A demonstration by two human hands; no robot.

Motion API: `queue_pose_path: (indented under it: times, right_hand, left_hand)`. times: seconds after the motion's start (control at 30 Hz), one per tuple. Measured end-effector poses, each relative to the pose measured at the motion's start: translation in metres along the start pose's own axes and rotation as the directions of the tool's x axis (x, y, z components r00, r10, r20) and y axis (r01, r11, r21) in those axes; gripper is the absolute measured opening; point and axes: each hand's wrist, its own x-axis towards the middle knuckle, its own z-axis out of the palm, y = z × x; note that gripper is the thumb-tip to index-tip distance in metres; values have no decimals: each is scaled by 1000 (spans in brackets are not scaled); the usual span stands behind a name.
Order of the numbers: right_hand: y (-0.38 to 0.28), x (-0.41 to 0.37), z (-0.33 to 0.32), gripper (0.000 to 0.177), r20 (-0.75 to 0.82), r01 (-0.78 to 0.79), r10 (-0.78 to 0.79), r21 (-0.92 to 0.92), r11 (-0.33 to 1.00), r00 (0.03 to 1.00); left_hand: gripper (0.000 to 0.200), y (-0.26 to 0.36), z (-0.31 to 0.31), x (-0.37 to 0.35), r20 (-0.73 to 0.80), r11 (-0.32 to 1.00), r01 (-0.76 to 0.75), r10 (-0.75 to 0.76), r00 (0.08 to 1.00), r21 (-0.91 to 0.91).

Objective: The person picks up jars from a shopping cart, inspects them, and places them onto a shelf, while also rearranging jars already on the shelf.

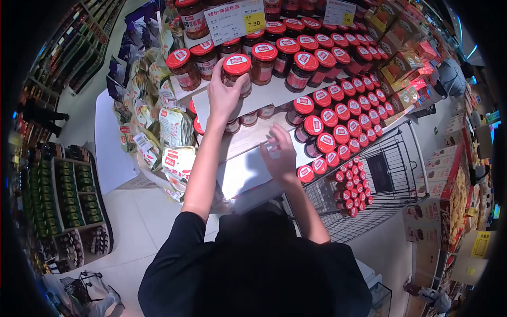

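Note:
My left hand [224, 95] is closed around a red-lidded glass jar [237, 65] on the upper shelf of a stepped display. Similar jars with red lids stand on both sides of it, including one jar [263, 64] just to its right. Lower down, my right hand [280, 153] hovers over a bare white shelf board [245, 171], fingers apart and nothing in them. Behind the upper shelf's front edge, a few more jars [248, 118] show in part. To the right of my right hand, rows of jars [314, 125] fill the lower steps.
A wire shopping cart [393, 158] holding several red-lidded jars [353, 187] stands at the right. Packaged bags [175, 128] hang at the left of the display. Price signs [236, 21] rise above the jars. Stacked boxes [398, 68] flank the far right end.

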Motion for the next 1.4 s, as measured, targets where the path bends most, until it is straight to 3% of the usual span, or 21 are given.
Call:
queue_pose_path:
  times: [0.07,0.17,0.2,0.37,0.47,0.57,0.63,0.7,0.87,0.9,0.93,1.03,1.1,1.17,1.4]
  right_hand:
    - [6,-13,-5,53,0,-11,11,21,1000,1000]
    - [6,-37,-6,45,18,-70,69,41,997,997]
    - [6,-46,-4,45,52,-92,89,54,994,995]
    - [4,-79,10,41,175,-143,127,83,986,976]
    - [-6,-86,21,40,234,-113,90,86,990,968]
    - [-17,-88,24,38,187,40,-62,121,992,980]
    - [-30,-88,18,35,247,-60,26,131,990,969]
    - [-33,-95,15,34,203,-46,23,108,993,979]
    - [-33,-127,2,34,82,20,-18,-20,1000,996]
    - [-36,-135,-2,34,86,-14,17,-35,999,996]
    - [-39,-143,-5,35,90,-51,55,-50,997,994]
    - [-42,-172,-9,33,79,-93,97,-54,994,992]
    - [-54,-188,-12,35,38,-140,143,-67,988,989]
    - [-67,-204,-17,36,9,-165,167,-120,979,986]
    - [-77,-238,-33,37,-66,-229,222,-152,961,973]
  left_hand:
    - [73,-3,2,6,10,978,-25,23,1000,205]
    - [74,-12,8,14,22,952,-94,92,996,292]
    - [75,-16,11,14,-4,980,-54,56,998,190]
    - [74,-18,15,17,-3,961,-109,114,994,255]
    - [82,-14,13,15,26,994,14,-17,1000,110]
    - [90,-19,11,12,29,990,-1,-3,1000,142]
    - [94,-17,7,4,46,985,24,-32,998,172]
    - [92,-18,6,-6,-46,993,8,-3,999,117]
    - [78,-22,0,-23,64,983,146,-154,986,108]
    - [73,-20,-1,-23,124,975,187,-201,972,118]
    - [72,-18,0,-24,105,981,192,-192,976,9]
    - [70,-34,9,-23,95,979,123,-139,986,161]
    - [72,-24,12,-23,109,972,223,-230,967,77]
    - [73,-24,19,-25,21,971,135,-142,990,198]
    - [77,-23,14,-27,49,974,186,-193,980,132]
